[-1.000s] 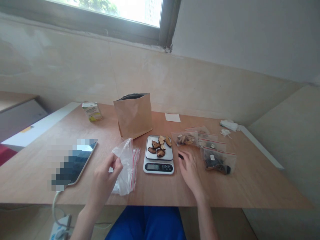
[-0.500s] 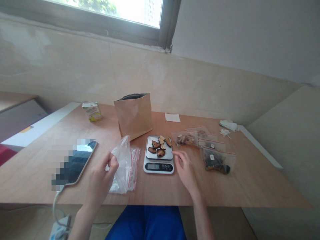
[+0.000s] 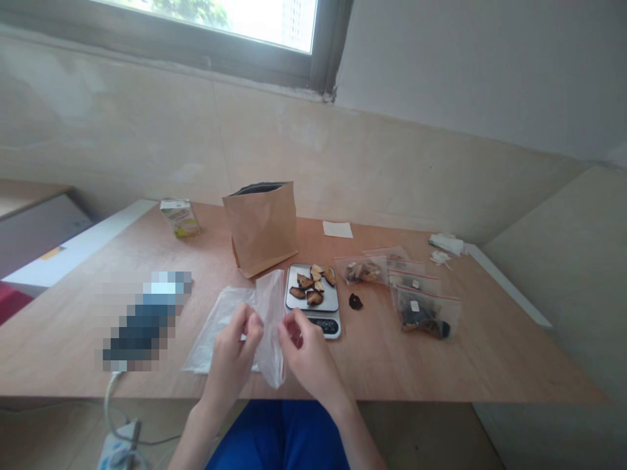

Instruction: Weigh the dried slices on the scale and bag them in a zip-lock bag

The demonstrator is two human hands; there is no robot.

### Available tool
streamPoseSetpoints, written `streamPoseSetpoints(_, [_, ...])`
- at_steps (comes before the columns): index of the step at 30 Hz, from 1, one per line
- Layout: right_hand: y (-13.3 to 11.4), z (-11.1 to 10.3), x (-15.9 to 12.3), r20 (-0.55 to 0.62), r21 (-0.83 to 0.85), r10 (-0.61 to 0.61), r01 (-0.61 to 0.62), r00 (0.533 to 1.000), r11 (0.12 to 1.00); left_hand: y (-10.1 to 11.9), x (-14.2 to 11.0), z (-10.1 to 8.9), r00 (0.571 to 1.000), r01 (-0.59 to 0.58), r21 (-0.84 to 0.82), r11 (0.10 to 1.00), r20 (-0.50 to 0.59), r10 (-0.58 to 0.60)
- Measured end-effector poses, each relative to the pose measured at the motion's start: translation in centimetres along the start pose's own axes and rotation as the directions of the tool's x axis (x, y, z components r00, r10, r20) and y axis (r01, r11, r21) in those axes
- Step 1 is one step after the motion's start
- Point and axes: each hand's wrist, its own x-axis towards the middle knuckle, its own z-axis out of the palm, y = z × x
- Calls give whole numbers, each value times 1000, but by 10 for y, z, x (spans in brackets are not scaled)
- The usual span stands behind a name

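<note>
Between my hands hangs a clear zip bag (image 3: 270,333) with a red seal strip, held up over the near part of the table. My left hand (image 3: 236,349) pinches its left side; my right hand (image 3: 309,352) pinches the edge with the red strip. Beneath and to the left lie more flat clear zip bags (image 3: 208,339). Just beyond my right hand stands a white kitchen scale (image 3: 298,301), its display partly hidden. On its plate rest several brown dried slices (image 3: 315,297), which look like mushroom. One dark dried piece (image 3: 355,301) lies on the table right of the scale.
Filled zip bags with small labels (image 3: 426,313) overlap at the right. An upright brown paper pouch (image 3: 262,228) stands open behind the scale. A small carton (image 3: 180,219), a white paper (image 3: 337,230) and crumpled tissue (image 3: 447,245) lie farther back; a phone (image 3: 147,320) with a cable is at left.
My left hand has brought the bag rightward and lifted it. My right hand has moved from beside the scale onto the bag's edge. The dark dried piece now shows on the table.
</note>
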Motion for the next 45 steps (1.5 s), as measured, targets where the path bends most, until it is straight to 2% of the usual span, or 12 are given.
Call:
streamPoseSetpoints(2, [9,-6,9,-122,52,49,-43,991,998,-4,2,-6,991,60,26,998,-124,-56])
streamPoseSetpoints(4, [16,-17,16,-171,101,66,-49,983,994,-7,6,-12,983,94,45,995,-160,-86])
streamPoseSetpoints(8, [20,-40,19,-7,111,-21,21,1000,994,-6,19,-13,986,96,65,993,-141,-86])
streamPoseSetpoints(11, [28,-54,23,-138,48,-59,67,989,997,-5,35,-7,987,38,115,993,-157,-19])
streamPoseSetpoints(14, [43,-63,29,-258,-138,-178,146,950,980,-11,54,1,972,-71,170,983,-209,106])
streamPoseSetpoints(20, [66,-58,35,-51,-478,-366,299,929,826,-21,75,18,982,-157,26,987,-99,159])
streamPoseSetpoints(27, [69,-51,43,45,-652,-439,360,897,668,-19,70,32,995,-65,-29,997,-82,63])
streamPoseSetpoints(31, [53,-57,45,-12,-555,-454,372,891,744,-21,67,31,994,-15,-25,1000,-107,12])
streamPoseSetpoints(35, [24,-56,55,-273,-306,-427,343,862,888,-22,63,33,992,8,-40,999,-123,-13])
streamPoseSetpoints(37, [9,-51,64,-344,-204,-384,331,857,921,-21,62,36,993,1,-74,997,-114,-10])
streamPoseSetpoints(41, [-8,-45,80,-192,-150,-412,389,891,909,-20,61,39,995,-18,-137,990,-102,4])
streamPoseSetpoints(45, [8,-46,82,-178,-235,-412,368,894,899,-25,58,35,992,-4,-202,979,-128,-23])
